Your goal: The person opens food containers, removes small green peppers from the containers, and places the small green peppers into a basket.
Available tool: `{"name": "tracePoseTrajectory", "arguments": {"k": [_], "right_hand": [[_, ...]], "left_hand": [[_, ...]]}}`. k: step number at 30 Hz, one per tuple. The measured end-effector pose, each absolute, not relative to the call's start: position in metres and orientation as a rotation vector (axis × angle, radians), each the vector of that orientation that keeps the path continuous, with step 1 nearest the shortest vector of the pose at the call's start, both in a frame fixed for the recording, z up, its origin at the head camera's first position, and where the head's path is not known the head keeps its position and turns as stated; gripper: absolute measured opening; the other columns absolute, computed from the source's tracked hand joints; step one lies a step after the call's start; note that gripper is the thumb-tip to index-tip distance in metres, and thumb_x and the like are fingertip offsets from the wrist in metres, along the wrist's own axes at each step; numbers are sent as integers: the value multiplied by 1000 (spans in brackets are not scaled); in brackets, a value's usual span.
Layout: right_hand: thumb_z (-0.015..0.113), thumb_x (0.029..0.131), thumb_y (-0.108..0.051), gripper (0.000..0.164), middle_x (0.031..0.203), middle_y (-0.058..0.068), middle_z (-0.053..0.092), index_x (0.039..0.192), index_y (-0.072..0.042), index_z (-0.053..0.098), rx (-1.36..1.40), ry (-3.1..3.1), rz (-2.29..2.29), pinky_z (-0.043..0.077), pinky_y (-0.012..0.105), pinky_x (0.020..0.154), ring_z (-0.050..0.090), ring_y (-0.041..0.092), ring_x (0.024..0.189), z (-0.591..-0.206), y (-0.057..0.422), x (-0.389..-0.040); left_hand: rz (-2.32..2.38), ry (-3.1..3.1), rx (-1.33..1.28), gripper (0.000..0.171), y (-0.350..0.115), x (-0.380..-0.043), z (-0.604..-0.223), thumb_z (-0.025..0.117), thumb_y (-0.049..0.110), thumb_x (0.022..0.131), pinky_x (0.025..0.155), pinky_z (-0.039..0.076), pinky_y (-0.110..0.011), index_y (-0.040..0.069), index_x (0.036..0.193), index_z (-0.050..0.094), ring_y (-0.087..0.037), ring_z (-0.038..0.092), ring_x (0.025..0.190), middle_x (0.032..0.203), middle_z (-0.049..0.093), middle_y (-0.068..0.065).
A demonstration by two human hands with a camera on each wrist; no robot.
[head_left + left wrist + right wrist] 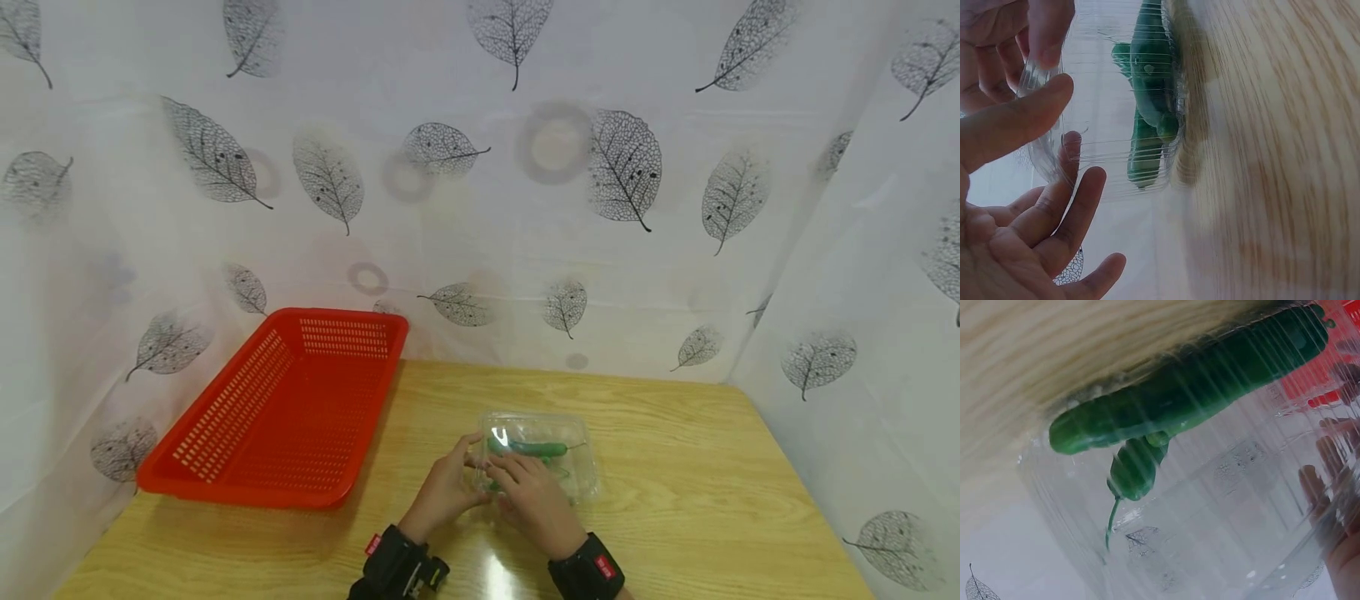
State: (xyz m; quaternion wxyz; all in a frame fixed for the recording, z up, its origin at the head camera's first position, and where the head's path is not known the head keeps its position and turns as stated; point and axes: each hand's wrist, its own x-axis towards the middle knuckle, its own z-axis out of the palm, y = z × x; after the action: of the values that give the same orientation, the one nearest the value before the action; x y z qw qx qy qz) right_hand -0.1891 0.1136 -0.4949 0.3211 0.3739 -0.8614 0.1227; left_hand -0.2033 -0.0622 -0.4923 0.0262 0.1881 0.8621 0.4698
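A clear ribbed plastic box point(586, 482) lies on the table in the head view, with green vegetables inside. One is a long, cucumber-like vegetable point(1191, 387); below it in the right wrist view shows a smaller green one point(1135, 469) with a thin stem. My left hand point(447, 492) pinches the box's left edge, its thumb on one side of the rim and fingers on the other, several fingers spread. At the same edge my right hand point(536, 496) grips the rim with curled fingers, beside the left thumb in the left wrist view.
A red slotted plastic basket point(352, 483) stands to the left on the wooden table point(690, 492). Behind and at the sides hangs a white curtain point(480, 242) printed with dark leaves. Both wrists wear black straps.
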Motion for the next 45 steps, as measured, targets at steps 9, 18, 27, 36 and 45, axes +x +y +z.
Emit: {"name": "tracePoseTrajectory", "arguments": {"k": [9, 18, 27, 36, 45], "right_hand": [[84, 57, -10, 50, 108, 2, 69, 104, -11, 67, 993, -2257, 298, 52, 34, 84, 64, 20, 99, -497, 116, -191], [82, 58, -11, 43, 104, -2, 70, 98, -13, 67, 988, -2224, 185, 52, 29, 84, 65, 16, 96, -498, 116, -192], [84, 60, -15, 41, 103, -2, 71, 99, -13, 70, 985, -2221, 145, 52, 26, 81, 66, 13, 93, -497, 116, -191], [85, 56, -10, 45, 99, -1, 72, 97, -13, 69, 970, -2212, 191, 54, 26, 78, 67, 13, 88, -492, 116, -189], [88, 54, -15, 53, 107, 2, 71, 103, -16, 69, 966, -2253, 324, 53, 30, 83, 66, 17, 96, -489, 117, -187]], "left_hand": [[1459, 2672, 595, 82, -61, -205, -492, 81, 2, 67, 81, 53, -43, 4, 138, 39, -32, 62, 102, 108, 67, -14], [1467, 2666, 589, 82, -61, -205, -492, 81, 0, 66, 78, 54, -39, 4, 137, 39, -31, 62, 102, 106, 68, -12], [1451, 2669, 588, 82, -61, -204, -492, 80, 0, 67, 79, 53, -41, 4, 138, 39, -31, 61, 103, 106, 68, -11], [1439, 2653, 592, 83, -59, -203, -492, 80, -1, 67, 75, 54, -35, 4, 138, 38, -31, 61, 100, 105, 67, -12], [1494, 2627, 718, 83, -63, -200, -491, 78, -2, 69, 62, 49, -24, 1, 139, 34, -26, 61, 88, 105, 67, -18]]}}
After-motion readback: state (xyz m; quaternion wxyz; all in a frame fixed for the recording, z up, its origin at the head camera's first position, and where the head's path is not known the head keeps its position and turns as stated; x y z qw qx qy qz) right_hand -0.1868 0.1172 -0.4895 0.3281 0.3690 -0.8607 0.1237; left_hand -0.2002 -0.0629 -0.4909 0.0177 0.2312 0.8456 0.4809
